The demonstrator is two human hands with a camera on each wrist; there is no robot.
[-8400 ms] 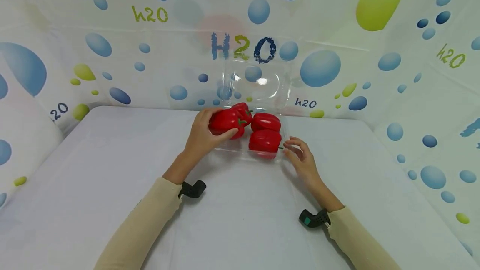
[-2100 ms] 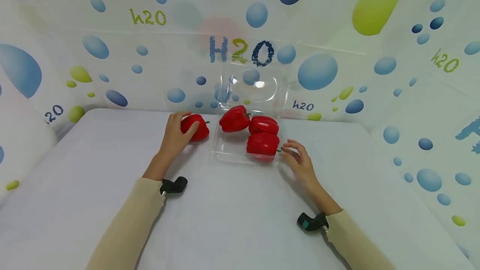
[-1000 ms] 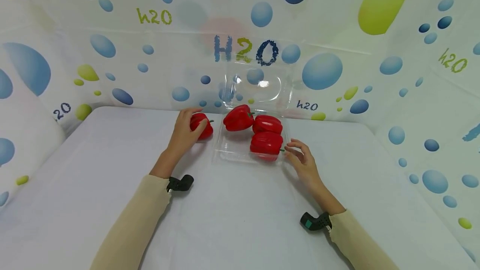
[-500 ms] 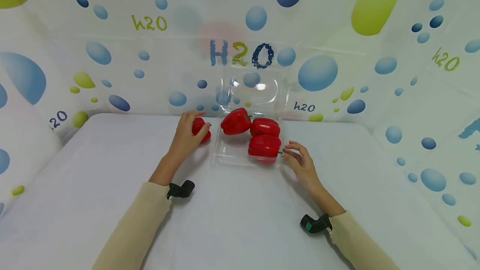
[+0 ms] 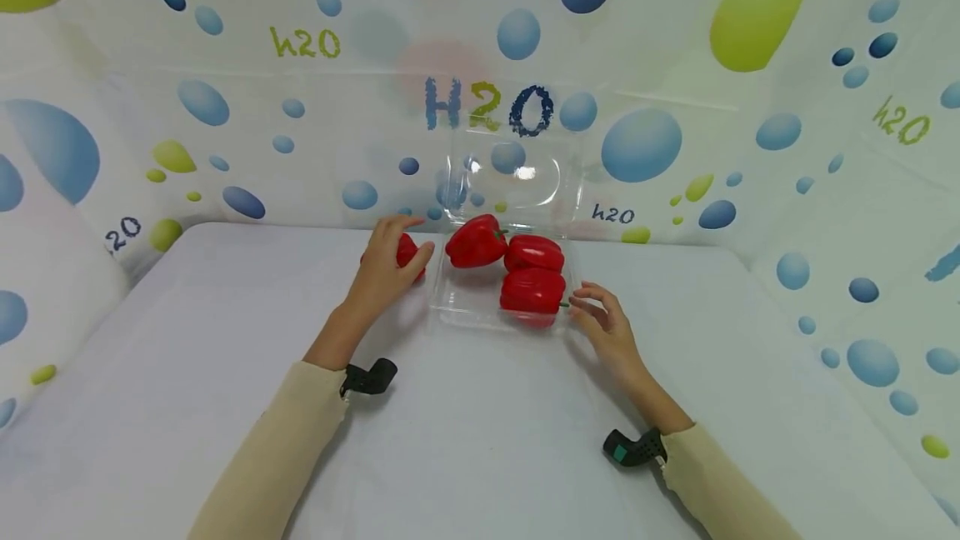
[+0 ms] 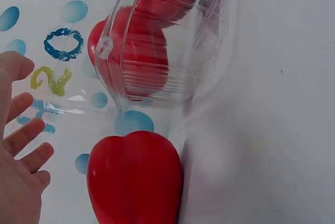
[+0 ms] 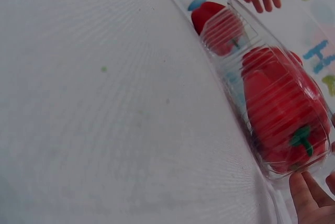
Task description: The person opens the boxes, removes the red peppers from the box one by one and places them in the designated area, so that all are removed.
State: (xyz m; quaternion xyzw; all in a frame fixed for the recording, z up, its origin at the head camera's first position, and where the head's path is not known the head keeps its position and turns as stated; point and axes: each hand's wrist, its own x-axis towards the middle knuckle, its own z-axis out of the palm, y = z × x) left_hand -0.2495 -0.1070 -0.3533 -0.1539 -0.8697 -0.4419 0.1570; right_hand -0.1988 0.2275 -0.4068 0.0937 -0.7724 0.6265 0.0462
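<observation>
In the head view a clear plastic clamshell container [image 5: 468, 319] stands at the back middle of the table with its lid [image 5: 517, 169] raised. Three red bell peppers [image 5: 532, 290] lie in it, two stacked front to back on the right and one at the back left. Another bell pepper [image 6: 135, 179] rests on the table just left of the container. My left hand [image 5: 381, 272] hovers over that pepper, partly hiding it; the left wrist view shows its fingers apart from it. With loosely bent fingers, my right hand [image 5: 607, 327] touches the container's right side.
A white-covered table [image 5: 480, 440] stretches toward me. Behind it hangs a patterned backdrop [image 5: 337, 123] with blue and green spots, close behind the raised lid.
Earlier my left hand gripped a bell pepper in the container, then set it on the table to the left. Now that hand has let go and shifted slightly right. My right hand has stayed put.
</observation>
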